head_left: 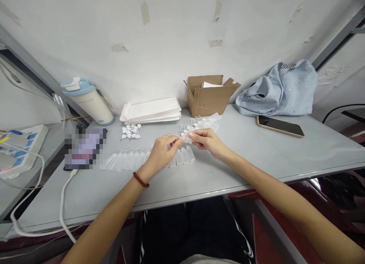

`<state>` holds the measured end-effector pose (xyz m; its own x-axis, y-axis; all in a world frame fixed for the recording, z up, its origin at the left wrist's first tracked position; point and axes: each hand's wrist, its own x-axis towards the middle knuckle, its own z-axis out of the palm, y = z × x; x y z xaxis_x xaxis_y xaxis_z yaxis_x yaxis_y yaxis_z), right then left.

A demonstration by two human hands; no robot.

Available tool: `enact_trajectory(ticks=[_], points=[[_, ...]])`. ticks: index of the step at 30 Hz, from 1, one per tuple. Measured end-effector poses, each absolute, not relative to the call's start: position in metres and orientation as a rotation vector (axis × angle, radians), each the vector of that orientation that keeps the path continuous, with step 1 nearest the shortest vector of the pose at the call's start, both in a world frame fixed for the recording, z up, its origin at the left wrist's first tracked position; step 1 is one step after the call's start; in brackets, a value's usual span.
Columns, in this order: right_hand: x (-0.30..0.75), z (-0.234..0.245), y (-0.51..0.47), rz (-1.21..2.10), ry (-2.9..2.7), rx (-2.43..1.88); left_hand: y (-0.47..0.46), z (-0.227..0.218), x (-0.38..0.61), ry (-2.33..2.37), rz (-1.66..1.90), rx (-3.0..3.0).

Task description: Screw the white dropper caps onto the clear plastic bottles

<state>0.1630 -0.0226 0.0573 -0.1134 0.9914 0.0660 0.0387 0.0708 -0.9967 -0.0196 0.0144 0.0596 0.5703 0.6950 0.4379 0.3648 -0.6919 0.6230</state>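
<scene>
Over the middle of the grey desk, my left hand [164, 150] and my right hand [205, 141] meet with fingertips pinched together. Between them is a small translucent white tag [186, 137] with a thin white string; its exact shape is partly covered by my fingers. Below and left of my hands lies a row of similar clear tags [128, 159] with strings, some hidden behind my left hand. Beyond my right hand, more stringed tags [208, 121] lie in an overlapping pile. A cluster of small white knotted string bundles [131, 131] sits left of my left hand.
Along the wall stand a cream bottle [92, 104], a stack of white paper envelopes [152, 111], an open cardboard box [209, 98] and a blue cloth bag [282, 91]. A phone [281, 127] lies at right; another phone [87, 148], blurred, has a white cable [63, 203].
</scene>
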Motion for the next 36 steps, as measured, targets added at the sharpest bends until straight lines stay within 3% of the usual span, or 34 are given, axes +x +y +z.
enact_trajectory(ticks=[13,21,29,36], points=[[0.204,0.059,-0.003,0.614,-1.309,-1.462,0.080,0.051,-0.098,1.856,0.568,2.483],[0.208,0.043,0.006,0.158,-1.612,-1.615,0.090,0.041,-0.102,1.819,0.433,2.503],[0.210,0.034,0.012,0.128,-1.683,-1.627,0.096,0.036,-0.103,1.781,0.469,2.442],[0.207,0.045,0.004,0.106,-1.590,-1.582,0.084,0.048,-0.091,1.726,0.748,2.339]])
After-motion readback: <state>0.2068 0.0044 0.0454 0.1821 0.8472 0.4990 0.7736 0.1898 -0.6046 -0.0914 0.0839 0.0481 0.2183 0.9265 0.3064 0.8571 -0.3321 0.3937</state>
